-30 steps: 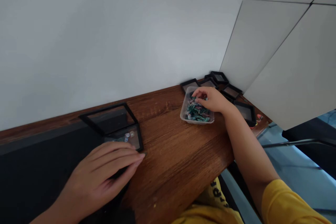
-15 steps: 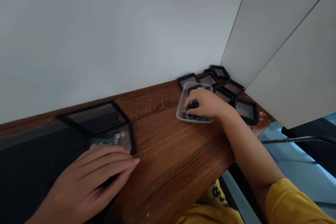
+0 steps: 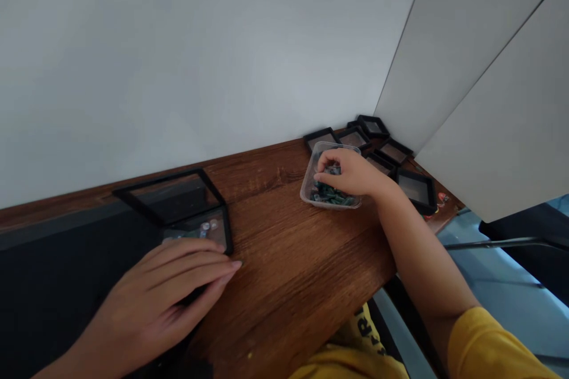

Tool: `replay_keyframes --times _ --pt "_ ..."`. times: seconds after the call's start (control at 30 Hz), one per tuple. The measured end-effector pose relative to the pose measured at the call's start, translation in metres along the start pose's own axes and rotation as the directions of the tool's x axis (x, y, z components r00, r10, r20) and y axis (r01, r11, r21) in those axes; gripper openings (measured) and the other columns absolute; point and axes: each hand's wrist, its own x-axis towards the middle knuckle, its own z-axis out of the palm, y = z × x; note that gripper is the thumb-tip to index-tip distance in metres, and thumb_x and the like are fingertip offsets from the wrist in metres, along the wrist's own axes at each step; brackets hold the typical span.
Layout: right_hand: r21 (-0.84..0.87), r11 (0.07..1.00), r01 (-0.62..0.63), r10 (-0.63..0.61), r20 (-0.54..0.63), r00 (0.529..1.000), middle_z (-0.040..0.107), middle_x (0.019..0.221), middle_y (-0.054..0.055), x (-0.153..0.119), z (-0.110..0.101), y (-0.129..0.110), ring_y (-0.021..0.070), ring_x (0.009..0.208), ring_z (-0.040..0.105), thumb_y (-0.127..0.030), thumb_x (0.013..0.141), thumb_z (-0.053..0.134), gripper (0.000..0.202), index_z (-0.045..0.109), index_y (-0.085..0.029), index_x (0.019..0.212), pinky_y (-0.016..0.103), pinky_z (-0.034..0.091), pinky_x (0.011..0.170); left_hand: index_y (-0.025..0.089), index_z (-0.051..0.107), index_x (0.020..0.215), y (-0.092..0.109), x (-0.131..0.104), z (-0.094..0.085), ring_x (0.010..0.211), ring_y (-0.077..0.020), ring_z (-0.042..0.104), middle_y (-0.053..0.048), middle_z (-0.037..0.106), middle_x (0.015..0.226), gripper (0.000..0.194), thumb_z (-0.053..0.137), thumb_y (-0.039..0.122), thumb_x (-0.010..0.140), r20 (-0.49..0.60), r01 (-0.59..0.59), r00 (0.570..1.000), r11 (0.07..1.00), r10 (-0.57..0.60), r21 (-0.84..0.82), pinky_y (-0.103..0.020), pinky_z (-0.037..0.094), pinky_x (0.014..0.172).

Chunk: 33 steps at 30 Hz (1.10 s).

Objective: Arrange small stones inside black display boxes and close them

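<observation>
On the table (image 3: 275,260), a case (image 3: 227,230) holding small pieces (image 3: 205,228) lies left, partly behind our left hand (image 3: 164,293). To its right sits a tub (image 3: 306,189), our right hand (image 3: 353,172) over it, perhaps touching the contents (image 3: 333,195); frames (image 3: 416,188) lie behind and right of the tub.

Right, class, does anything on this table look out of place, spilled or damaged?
Small reddish bits lie loose by the black frames at the right end of the wooden table, outside the clear tub, so they look stray. Those frames also sit at mixed angles. No damage shows.
</observation>
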Motion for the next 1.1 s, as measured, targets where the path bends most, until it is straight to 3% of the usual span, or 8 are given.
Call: replay_keyframes --times 0.2,0.37,0.6,0.83,0.97,1.1 --pt "0.21 0.977 -0.025 0.039 -0.062 0.997 0.064 0.075 -0.001 -0.001 -0.01 0.008 0.0141 0.071 0.058 -0.029 0.083 0.069 0.015 0.056 -0.021 0.081 0.03 0.045 0.07 0.031 0.078 0.1 0.001 0.002 -0.002 0.089 -0.0192 0.073 0.003 0.08 0.087 0.028 0.062 0.009 0.093 -0.029 -0.012 1.0 1.0 0.012 0.014 -0.034 0.059 0.082" --pt "0.167 0.984 -0.058 0.076 -0.106 0.991 0.066 0.077 0.0 0.0 -0.014 0.018 0.0148 0.072 0.06 -0.028 0.082 0.068 0.013 0.058 -0.021 0.082 0.031 0.046 0.07 0.032 0.078 0.102 -0.002 -0.001 -0.001 0.09 -0.0198 0.074 0.003 0.08 0.087 0.029 0.062 0.01 0.093 -0.04 -0.002 0.999 1.0 0.003 0.014 -0.036 0.061 0.082" --pt "0.154 0.985 -0.073 0.085 -0.073 0.994 0.066 0.077 0.001 0.001 -0.012 0.022 0.0146 0.071 0.058 -0.032 0.087 0.065 0.016 0.058 -0.02 0.079 0.03 0.045 0.067 0.03 0.077 0.103 -0.004 -0.001 -0.002 0.091 -0.0187 0.073 0.003 0.08 0.089 0.026 0.062 0.01 0.095 -0.025 -0.013 1.0 1.0 0.014 0.023 -0.034 0.059 0.084" --pt "0.129 0.986 -0.106 0.102 0.036 0.994 0.066 0.072 0.002 0.001 -0.016 0.016 0.0151 0.069 0.056 -0.027 0.088 0.053 0.02 0.057 -0.019 0.069 0.031 0.042 0.068 0.029 0.077 0.102 -0.004 -0.001 -0.002 0.089 -0.0185 0.074 0.003 0.08 0.088 0.026 0.061 0.01 0.095 -0.03 -0.018 0.999 1.0 0.018 0.019 -0.034 0.059 0.082" --pt "0.11 0.99 -0.087 0.081 0.058 0.995 0.057 0.062 0.0 0.001 -0.019 0.014 0.0132 0.062 0.049 -0.025 0.087 0.049 0.028 0.053 -0.02 0.059 0.03 0.037 0.064 0.029 0.077 0.101 -0.004 0.001 -0.002 0.087 -0.0178 0.073 0.004 0.08 0.088 0.025 0.064 0.01 0.094 -0.036 -0.022 0.999 1.0 0.022 0.02 -0.032 0.059 0.082" --pt "0.111 0.988 -0.106 0.105 0.016 0.994 0.042 0.056 -0.005 0.001 -0.017 0.016 0.0099 0.058 0.038 -0.027 0.083 0.055 0.03 0.043 -0.02 0.056 0.029 0.028 0.058 0.028 0.076 0.102 -0.004 0.002 -0.001 0.088 -0.0173 0.072 0.004 0.079 0.088 0.024 0.061 0.01 0.096 -0.031 -0.026 0.999 1.0 0.026 0.009 -0.032 0.057 0.083"
